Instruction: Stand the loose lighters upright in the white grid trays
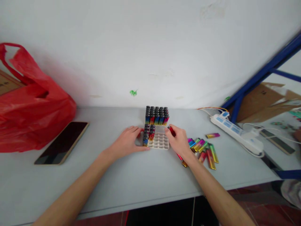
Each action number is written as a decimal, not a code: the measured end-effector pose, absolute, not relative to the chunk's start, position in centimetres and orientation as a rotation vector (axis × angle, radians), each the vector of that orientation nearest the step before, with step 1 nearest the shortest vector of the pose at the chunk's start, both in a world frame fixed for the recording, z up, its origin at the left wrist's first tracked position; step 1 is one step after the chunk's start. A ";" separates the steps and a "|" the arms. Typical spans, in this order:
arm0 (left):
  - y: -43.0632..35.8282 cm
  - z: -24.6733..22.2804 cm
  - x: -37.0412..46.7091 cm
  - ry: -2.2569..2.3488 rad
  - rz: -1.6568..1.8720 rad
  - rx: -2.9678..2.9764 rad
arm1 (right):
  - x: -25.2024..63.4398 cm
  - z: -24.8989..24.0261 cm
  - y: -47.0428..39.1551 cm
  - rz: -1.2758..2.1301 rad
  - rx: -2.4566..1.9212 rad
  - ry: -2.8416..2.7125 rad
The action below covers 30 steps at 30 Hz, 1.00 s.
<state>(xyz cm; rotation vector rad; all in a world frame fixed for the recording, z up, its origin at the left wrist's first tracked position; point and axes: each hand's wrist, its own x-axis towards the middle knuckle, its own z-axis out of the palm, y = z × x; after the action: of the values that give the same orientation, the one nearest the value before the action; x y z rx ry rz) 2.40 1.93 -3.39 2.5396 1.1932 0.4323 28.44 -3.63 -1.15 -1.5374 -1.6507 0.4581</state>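
Note:
A white tray with round holes (160,145) lies on the grey table. Several black-topped lighters (146,135) stand upright in its left columns. Behind it stands a block of upright lighters (156,116). My left hand (128,139) rests at the tray's left side, thumb and fingers apart, holding nothing. At the tray's right edge, my right hand (177,138) is closed on a red lighter (171,131) with a dark top. Loose colourful lighters (208,155) lie in a pile to the right of my right hand, partly behind my wrist.
A dark phone (63,143) and a red plastic bag (35,106) are on the left. To the right lie a single lighter (212,135) and a white power strip (237,133) with cables, near a blue metal frame (265,73) and a cardboard box (263,100).

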 end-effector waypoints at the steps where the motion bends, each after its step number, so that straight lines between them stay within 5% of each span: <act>1: 1.9 -3.4 2.4 1.194 0.432 2.537 | 28.5 -1.1 -3.7 0.474 -1.525 -1.671; 10: 1.7 -3.3 2.5 1.168 0.452 2.534 | 28.2 0.1 -4.7 0.499 -1.215 -2.015; 30: 1.8 -3.5 2.4 1.153 0.465 2.513 | 27.1 -1.4 -4.4 0.291 -1.237 -2.257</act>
<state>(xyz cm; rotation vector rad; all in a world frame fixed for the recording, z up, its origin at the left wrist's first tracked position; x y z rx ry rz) 2.41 1.77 -3.46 2.5127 1.1529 0.4646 27.11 -4.41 -1.42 -1.2369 -2.2566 0.2911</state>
